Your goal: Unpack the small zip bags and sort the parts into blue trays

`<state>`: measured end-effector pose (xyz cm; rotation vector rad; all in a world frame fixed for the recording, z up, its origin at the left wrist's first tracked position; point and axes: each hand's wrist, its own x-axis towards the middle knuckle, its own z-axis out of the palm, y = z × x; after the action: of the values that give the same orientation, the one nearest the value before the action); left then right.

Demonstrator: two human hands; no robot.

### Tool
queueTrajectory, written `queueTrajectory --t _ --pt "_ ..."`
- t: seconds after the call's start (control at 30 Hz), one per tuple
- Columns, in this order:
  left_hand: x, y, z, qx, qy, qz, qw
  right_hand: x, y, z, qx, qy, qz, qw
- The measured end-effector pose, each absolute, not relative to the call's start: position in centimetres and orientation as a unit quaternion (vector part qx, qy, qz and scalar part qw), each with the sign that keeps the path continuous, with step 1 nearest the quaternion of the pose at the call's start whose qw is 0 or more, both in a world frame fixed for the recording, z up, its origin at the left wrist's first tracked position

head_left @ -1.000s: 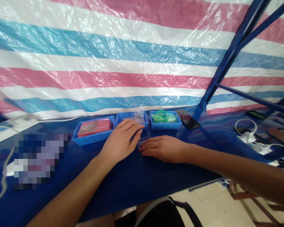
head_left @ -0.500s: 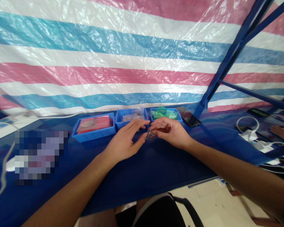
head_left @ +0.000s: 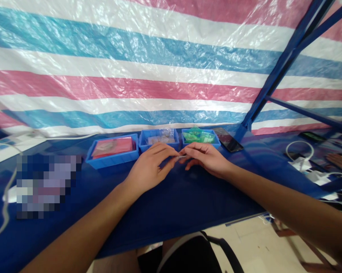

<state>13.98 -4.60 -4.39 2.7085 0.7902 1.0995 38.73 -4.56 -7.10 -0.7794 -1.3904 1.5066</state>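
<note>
Between the fingertips of both hands is a small, clear plastic packet [head_left: 182, 156], seen nearly edge-on; its contents are too small to make out. My left hand [head_left: 151, 167] pinches its left end, thumb below and fingers above. On the other side my right hand [head_left: 207, 159] grips the right end with thumb and forefinger, the other fingers curled beneath. Just behind the hands stand a blue bin [head_left: 142, 146] with clear packets [head_left: 161, 138] and a second blue bin [head_left: 216, 146] with green packets [head_left: 198, 134].
A third blue bin [head_left: 111, 163] at the left holds red packets [head_left: 112, 147]. A dark phone [head_left: 229, 141] lies right of the bins. A pixelated item [head_left: 48, 185] and a white cable [head_left: 6, 212] are at far left. White chargers [head_left: 301, 165] sit at right, near a blue metal frame [head_left: 269, 83].
My left fingers have closed onto the packet, which only the right hand held before. The packet has turned from face-on to nearly edge-on.
</note>
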Motion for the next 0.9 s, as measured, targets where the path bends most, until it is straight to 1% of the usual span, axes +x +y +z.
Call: queueTrajectory --t 0.1,0.23,0.43,0.6,0.7,0.77,0.9 --pt "14.26 -4.90 -4.43 0.887 0.286 0.354 0.076 38.62 -4.67 -7.17 -0.317 -0.613 0.567 0.450" --pt "14.45 -4.90 -4.84 0.881 0.305 0.348 0.098 38.40 -4.42 -7.60 -0.321 -0.647 0.510 0.466" --pt "14.69 -5.00 -4.84 0.874 0.320 0.347 0.112 38.32 -3.93 -7.46 -0.323 -0.621 0.535 0.473" --pt "14.65 -4.89 -5.01 0.887 0.269 0.368 0.072 38.24 -3.85 -6.99 -0.319 -0.588 0.570 0.477" --pt "14.56 -4.77 -5.08 0.880 0.270 0.386 0.058 38.20 -4.00 -6.82 -0.311 -0.582 0.585 0.471" --pt "14.56 -4.79 -4.98 0.874 0.275 0.394 0.070 38.20 -4.13 -6.75 -0.309 -0.580 0.586 0.474" --pt "14.72 -4.96 -4.66 0.860 0.284 0.404 0.129 38.24 -4.15 -6.79 -0.314 -0.590 0.563 0.486"
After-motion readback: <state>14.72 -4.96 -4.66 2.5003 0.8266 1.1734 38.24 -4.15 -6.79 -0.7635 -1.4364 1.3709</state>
